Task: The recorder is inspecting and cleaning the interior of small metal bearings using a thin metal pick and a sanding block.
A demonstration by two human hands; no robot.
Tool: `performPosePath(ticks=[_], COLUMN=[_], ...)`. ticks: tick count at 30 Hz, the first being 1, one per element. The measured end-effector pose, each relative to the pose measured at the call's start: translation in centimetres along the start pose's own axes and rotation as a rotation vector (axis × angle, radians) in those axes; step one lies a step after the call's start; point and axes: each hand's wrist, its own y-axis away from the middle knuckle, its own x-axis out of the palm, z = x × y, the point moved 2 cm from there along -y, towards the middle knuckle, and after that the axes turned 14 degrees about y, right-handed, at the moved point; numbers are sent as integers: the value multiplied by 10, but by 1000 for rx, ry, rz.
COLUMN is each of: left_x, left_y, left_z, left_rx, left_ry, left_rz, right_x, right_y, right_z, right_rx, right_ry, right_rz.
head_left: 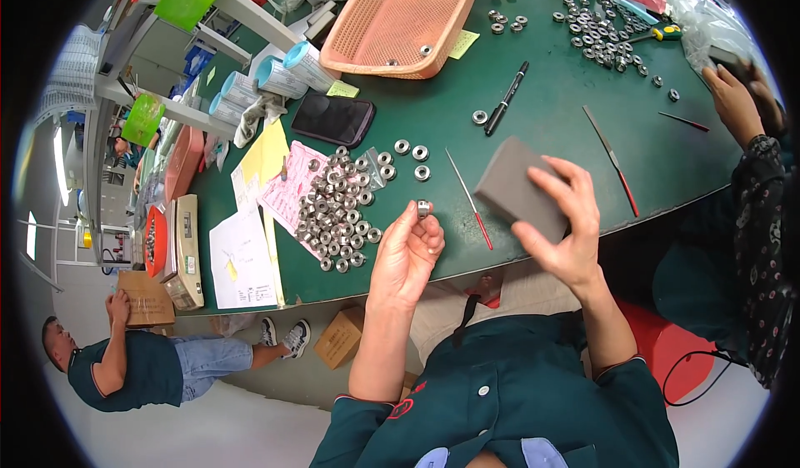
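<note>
My left hand (406, 255) is closed, with a small shiny metal collar (423, 208) pinched upright between thumb and fingertips. To its left lies a heap of similar metal collars (333, 214), partly on a pink sheet of paper (287, 186). A few loose collars (420, 152) sit just beyond that hand. My right hand (567, 218) is over a grey foam-like block (518, 180), thumb and fingers spread apart across its face. Whether the fingertips press on the block I cannot tell. Between my hands lies a thin red-handled file (477, 215).
An orange basket (333, 51) stands at the back, near a black phone (333, 120) and a marker pen (506, 101). Another red-handled file (612, 164) lies right, with more collars (604, 35) beyond. A co-worker's hand (733, 105) is at far right; another person (133, 360) is at left.
</note>
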Motion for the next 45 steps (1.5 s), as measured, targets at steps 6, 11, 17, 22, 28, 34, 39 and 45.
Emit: performPosePath(ticks=[6, 11, 17, 22, 28, 34, 39, 45], left_x=[39, 62, 61, 83, 91, 132, 156, 149], left_y=[5, 2, -6, -67, -117, -191, -270, -354], left_z=[20, 18, 3, -23, -9, 8, 33, 75], left_rx=[-35, 53, -32, 816, 920, 879, 776, 625], left_ry=[-232, -247, -343, -989, -1645, -1839, -1903, -2049], left_rz=[-185, -288, 11, 1, 205, 447, 613, 637], right_x=[-1, -12, -12, -9, -23, -21, -27, -26], right_y=[-12, -18, -18, -10, -3, 0, -2, -8], right_z=[31, 44, -11, -29, -33, -40, -41, -43], right_rx=[-255, -258, -3, 271, 284, 267, 225, 235], right_ry=[-131, -177, 197, 13, -117, -160, -198, -175], right_rz=[144, 25, -119, -156, -244, -202, -265, -261])
